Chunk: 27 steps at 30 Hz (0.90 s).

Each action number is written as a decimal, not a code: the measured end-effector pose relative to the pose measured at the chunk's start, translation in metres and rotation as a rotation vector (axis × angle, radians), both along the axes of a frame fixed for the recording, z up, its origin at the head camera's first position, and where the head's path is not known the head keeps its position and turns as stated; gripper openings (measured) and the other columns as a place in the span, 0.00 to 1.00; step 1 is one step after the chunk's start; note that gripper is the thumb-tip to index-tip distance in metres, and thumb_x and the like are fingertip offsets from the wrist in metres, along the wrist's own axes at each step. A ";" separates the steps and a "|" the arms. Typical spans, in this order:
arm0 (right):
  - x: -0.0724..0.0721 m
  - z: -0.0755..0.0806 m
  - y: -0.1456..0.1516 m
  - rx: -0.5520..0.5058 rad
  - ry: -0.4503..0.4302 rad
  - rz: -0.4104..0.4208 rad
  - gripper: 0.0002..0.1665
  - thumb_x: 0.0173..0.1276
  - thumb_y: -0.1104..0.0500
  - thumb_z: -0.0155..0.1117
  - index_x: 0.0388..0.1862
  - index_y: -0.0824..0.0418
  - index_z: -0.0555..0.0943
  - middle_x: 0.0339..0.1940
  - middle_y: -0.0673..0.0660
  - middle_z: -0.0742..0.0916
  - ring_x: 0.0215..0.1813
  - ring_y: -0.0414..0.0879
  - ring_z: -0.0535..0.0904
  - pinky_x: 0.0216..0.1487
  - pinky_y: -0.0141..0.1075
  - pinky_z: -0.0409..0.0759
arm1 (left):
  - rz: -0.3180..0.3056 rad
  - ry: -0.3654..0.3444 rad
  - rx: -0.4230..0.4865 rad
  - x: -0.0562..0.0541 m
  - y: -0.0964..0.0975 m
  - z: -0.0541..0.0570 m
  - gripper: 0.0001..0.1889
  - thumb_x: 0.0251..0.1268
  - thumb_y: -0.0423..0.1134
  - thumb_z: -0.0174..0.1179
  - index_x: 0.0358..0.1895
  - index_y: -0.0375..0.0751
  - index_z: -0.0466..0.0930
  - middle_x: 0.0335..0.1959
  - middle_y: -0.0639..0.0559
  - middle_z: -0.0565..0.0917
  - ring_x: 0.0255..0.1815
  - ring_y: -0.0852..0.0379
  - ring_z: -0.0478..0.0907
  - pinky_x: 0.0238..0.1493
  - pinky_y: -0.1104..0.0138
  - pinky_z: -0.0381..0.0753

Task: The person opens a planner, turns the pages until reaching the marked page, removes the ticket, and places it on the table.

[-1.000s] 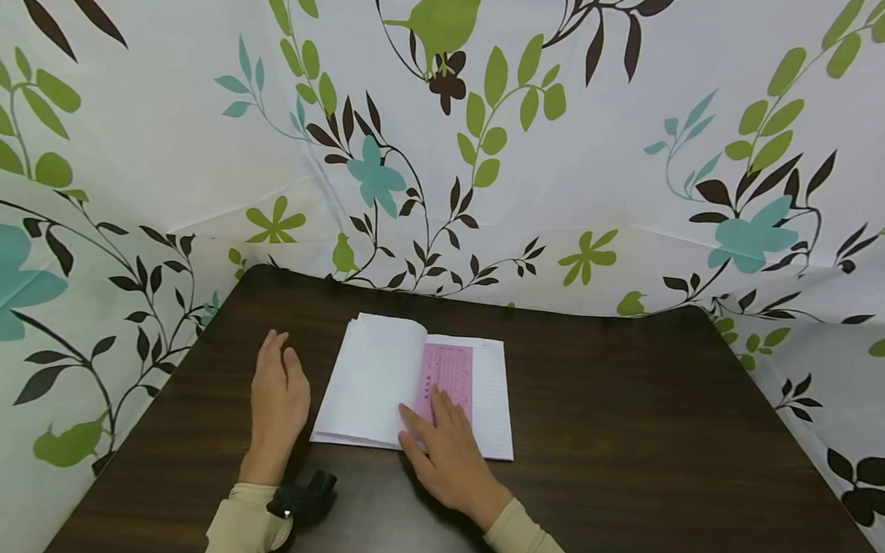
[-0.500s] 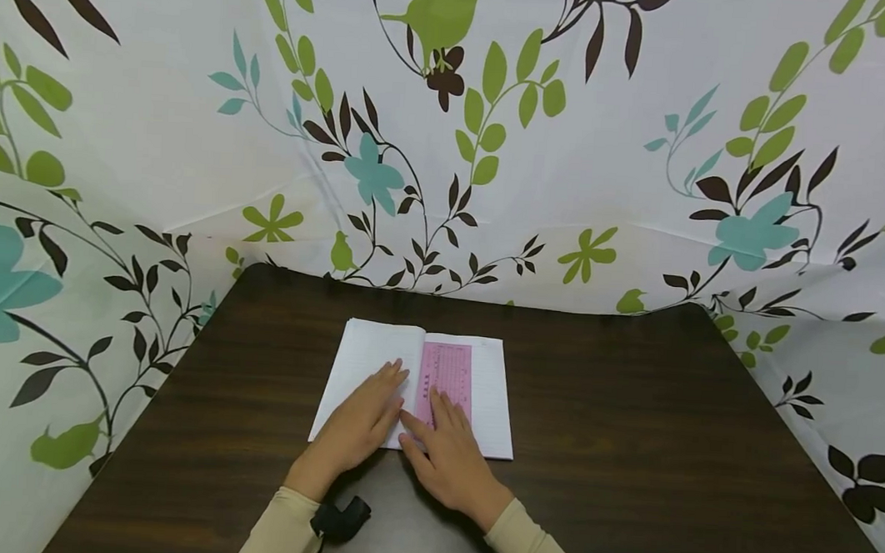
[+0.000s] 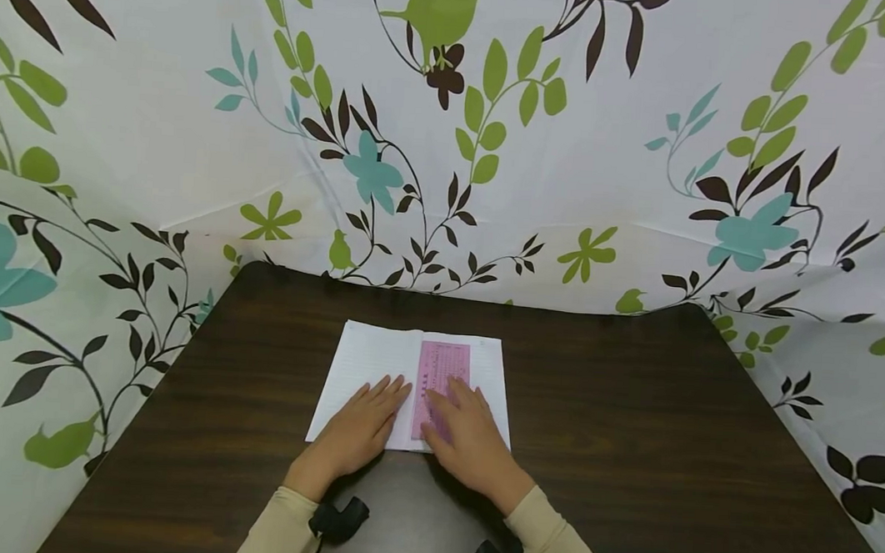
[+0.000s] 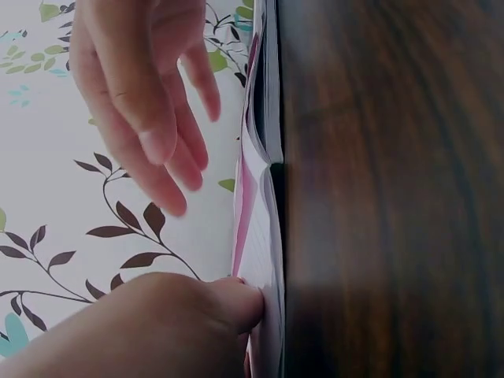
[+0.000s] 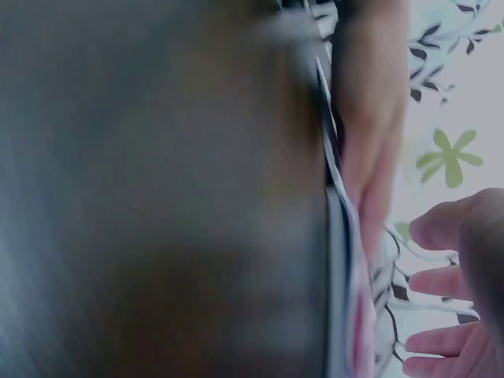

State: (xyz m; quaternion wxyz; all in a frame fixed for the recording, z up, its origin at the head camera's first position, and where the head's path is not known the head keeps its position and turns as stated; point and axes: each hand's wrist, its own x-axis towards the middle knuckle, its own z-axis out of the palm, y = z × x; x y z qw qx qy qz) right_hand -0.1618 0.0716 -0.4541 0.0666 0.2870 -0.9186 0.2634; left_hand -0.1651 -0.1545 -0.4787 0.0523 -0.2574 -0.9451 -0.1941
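An open notebook (image 3: 379, 348) with white lined pages lies on the dark table. A pink printed slip (image 3: 444, 360) lies lengthwise on its right page, beside the fold. My left hand (image 3: 359, 427) rests on the left page with its fingers extended; the left wrist view shows my left thumb (image 4: 236, 303) touching the paper. Over the slip and the right page is my right hand (image 3: 475, 441), fingers loosely spread. Both wrist views show my right hand (image 5: 465, 283) raised a little off the paper, holding nothing. It hides the slip's lower right part.
The brown wooden table (image 3: 630, 420) extends on both sides of the notebook. A white cloth (image 3: 598, 168) printed with leaves, flowers and birds hangs behind it. Black wrist-worn cameras (image 3: 340, 520) sit below both hands.
My left hand has come from the table's left side onto the left page, which now lies flatter. My right hand has lifted and shifted slightly right, showing more of the pink slip.
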 end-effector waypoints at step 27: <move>-0.110 0.020 0.027 0.146 -0.339 -0.121 0.64 0.56 0.44 0.83 0.77 0.78 0.62 0.66 0.69 0.81 0.69 0.64 0.75 0.69 0.58 0.74 | -0.008 -0.033 0.118 0.008 -0.002 0.000 0.25 0.81 0.38 0.49 0.76 0.35 0.68 0.77 0.38 0.69 0.79 0.38 0.62 0.77 0.42 0.58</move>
